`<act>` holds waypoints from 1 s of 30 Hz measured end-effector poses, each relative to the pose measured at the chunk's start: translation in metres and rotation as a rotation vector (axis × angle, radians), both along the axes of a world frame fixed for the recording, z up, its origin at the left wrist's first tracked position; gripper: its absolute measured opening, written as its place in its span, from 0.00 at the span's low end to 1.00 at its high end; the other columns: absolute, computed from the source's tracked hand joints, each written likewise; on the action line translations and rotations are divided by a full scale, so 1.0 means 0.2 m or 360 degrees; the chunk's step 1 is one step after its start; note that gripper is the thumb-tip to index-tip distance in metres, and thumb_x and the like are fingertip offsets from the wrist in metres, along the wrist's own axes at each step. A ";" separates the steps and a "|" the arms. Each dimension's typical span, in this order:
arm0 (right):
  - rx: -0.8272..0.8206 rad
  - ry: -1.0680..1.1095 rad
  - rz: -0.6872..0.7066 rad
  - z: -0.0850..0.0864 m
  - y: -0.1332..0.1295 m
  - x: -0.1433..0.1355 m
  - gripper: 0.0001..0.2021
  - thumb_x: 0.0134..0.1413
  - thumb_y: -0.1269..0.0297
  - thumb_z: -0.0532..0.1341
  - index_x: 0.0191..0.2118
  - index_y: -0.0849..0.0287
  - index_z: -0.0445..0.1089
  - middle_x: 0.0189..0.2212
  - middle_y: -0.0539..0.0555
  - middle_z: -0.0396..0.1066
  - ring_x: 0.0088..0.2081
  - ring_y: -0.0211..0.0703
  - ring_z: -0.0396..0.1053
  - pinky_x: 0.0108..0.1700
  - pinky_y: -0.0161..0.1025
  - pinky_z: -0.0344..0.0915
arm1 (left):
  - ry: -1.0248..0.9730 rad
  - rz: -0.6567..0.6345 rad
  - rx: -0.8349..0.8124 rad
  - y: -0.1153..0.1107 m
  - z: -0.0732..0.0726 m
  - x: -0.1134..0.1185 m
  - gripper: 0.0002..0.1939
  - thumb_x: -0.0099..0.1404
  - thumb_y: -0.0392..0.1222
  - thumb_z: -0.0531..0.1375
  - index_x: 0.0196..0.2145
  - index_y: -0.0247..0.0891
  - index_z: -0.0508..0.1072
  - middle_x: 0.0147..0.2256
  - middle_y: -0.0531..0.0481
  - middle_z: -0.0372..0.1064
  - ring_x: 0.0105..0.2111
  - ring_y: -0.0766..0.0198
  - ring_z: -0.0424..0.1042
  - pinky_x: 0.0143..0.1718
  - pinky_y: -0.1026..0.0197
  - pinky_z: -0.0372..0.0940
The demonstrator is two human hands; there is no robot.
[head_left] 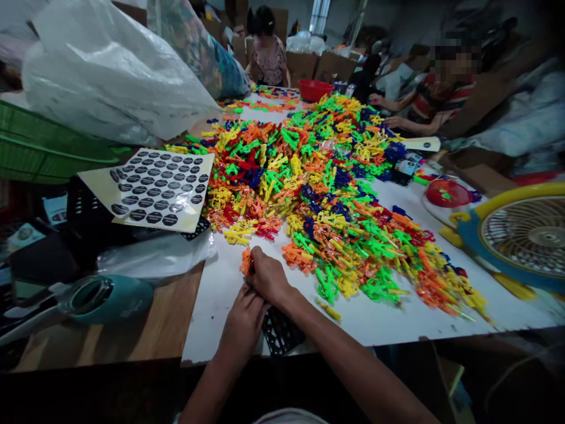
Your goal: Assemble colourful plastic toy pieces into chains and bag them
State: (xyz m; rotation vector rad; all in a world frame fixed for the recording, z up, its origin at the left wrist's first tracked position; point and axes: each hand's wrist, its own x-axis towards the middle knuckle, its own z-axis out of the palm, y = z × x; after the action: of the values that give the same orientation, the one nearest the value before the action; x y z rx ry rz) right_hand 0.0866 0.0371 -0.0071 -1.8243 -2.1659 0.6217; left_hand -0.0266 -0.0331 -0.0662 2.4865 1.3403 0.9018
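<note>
My right hand [268, 275] is closed around a small orange plastic toy [246, 261], which sticks out past the fingertips. My left hand [242, 312] is just below and touches the right one, its fingers drawn together; what they grip, if anything, is hidden. Beneath the hands a black perforated tray [282, 333] lies on the white tabletop [212, 318]. Ahead is a large pile of toys [291, 171] in orange, green, yellow, red and dark blue, many in clear wrapping. A single yellow stick [328, 310] lies right of the hands.
A sheet of black stickers [163, 188], a clear plastic bag [154, 253] and a teal bottle [110, 299] are on the left. On the right stand a yellow and blue fan [525, 235] and a red dish [448, 193]. Co-workers sit at the far side.
</note>
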 end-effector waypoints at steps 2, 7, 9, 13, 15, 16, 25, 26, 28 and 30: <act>-0.0014 0.0003 -0.0076 0.00 -0.01 -0.02 0.15 0.51 0.68 0.58 0.46 0.58 0.59 0.36 0.56 0.75 0.33 0.46 0.72 0.30 0.36 0.56 | -0.0005 -0.0007 0.0045 0.00 -0.01 0.00 0.14 0.68 0.37 0.52 0.46 0.35 0.74 0.45 0.42 0.74 0.54 0.51 0.68 0.53 0.46 0.68; 0.0063 0.0349 -0.0134 0.02 -0.07 0.05 0.20 0.54 0.69 0.59 0.53 0.59 0.59 0.42 0.56 0.74 0.39 0.45 0.72 0.37 0.37 0.63 | -0.0020 -0.0012 0.0124 0.01 -0.04 -0.02 0.14 0.68 0.38 0.52 0.48 0.35 0.73 0.47 0.40 0.73 0.54 0.50 0.67 0.52 0.46 0.70; 0.0180 0.0518 -0.0160 0.05 -0.13 0.17 0.18 0.55 0.69 0.60 0.52 0.58 0.63 0.43 0.55 0.73 0.42 0.43 0.71 0.42 0.37 0.64 | -0.0063 -0.0036 0.0099 0.02 -0.03 -0.01 0.17 0.67 0.39 0.54 0.52 0.35 0.70 0.51 0.41 0.71 0.56 0.52 0.66 0.54 0.46 0.68; 0.0320 0.0480 -0.0290 0.10 -0.27 0.52 0.04 0.57 0.70 0.60 0.37 0.57 0.72 0.36 0.53 0.74 0.39 0.42 0.70 0.42 0.37 0.63 | -0.0201 -0.0051 0.0001 0.02 0.03 0.00 0.18 0.66 0.40 0.57 0.54 0.39 0.68 0.54 0.43 0.68 0.56 0.57 0.64 0.56 0.48 0.65; 0.0360 0.0301 -0.0384 0.10 -0.30 0.66 0.05 0.57 0.70 0.60 0.36 0.57 0.74 0.34 0.53 0.73 0.38 0.42 0.70 0.41 0.37 0.63 | -0.0292 0.0028 -0.0019 0.01 0.06 0.00 0.13 0.66 0.41 0.58 0.49 0.41 0.71 0.52 0.45 0.68 0.55 0.57 0.65 0.56 0.48 0.65; 0.0383 0.0193 -0.0420 0.09 -0.31 0.70 0.06 0.58 0.70 0.59 0.37 0.57 0.74 0.35 0.53 0.73 0.38 0.42 0.70 0.41 0.36 0.63 | -0.0346 0.0111 -0.0025 0.01 0.08 -0.01 0.11 0.65 0.41 0.58 0.45 0.41 0.72 0.50 0.45 0.69 0.53 0.56 0.65 0.55 0.48 0.65; 0.0257 -0.0804 -0.0355 0.08 -0.12 0.57 0.07 0.59 0.72 0.56 0.39 0.63 0.72 0.40 0.62 0.70 0.38 0.48 0.69 0.33 0.37 0.59 | -0.0737 0.0654 -0.0128 0.19 0.33 -0.01 0.27 0.60 0.51 0.62 0.54 0.41 0.61 0.50 0.42 0.65 0.43 0.58 0.71 0.40 0.55 0.69; 0.0227 -0.0831 -0.0335 0.09 -0.10 0.55 0.07 0.58 0.72 0.56 0.39 0.64 0.72 0.41 0.62 0.70 0.37 0.48 0.69 0.33 0.38 0.59 | -0.0652 0.0579 -0.0152 0.22 0.35 0.00 0.29 0.60 0.51 0.62 0.55 0.41 0.60 0.53 0.41 0.65 0.47 0.56 0.70 0.45 0.53 0.68; 0.0156 -0.0826 -0.0301 0.11 -0.07 0.55 0.07 0.59 0.71 0.57 0.40 0.64 0.71 0.41 0.62 0.69 0.36 0.47 0.70 0.32 0.38 0.58 | -0.0479 0.0498 -0.0326 0.28 0.36 0.01 0.34 0.58 0.50 0.64 0.58 0.41 0.58 0.55 0.40 0.65 0.52 0.52 0.68 0.50 0.50 0.65; 0.0106 -0.0754 -0.0266 0.14 -0.08 0.56 0.07 0.60 0.68 0.57 0.40 0.63 0.71 0.42 0.60 0.69 0.37 0.47 0.70 0.32 0.37 0.58 | -0.0377 0.0562 -0.0630 0.31 0.33 0.01 0.35 0.57 0.49 0.64 0.59 0.39 0.57 0.51 0.40 0.70 0.49 0.50 0.71 0.46 0.51 0.67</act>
State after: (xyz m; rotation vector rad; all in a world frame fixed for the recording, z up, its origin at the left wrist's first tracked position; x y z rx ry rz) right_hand 0.1989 0.0212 0.0202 -2.2637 -2.2305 0.0799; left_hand -0.0243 0.0283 0.0008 1.8248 1.7060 0.8598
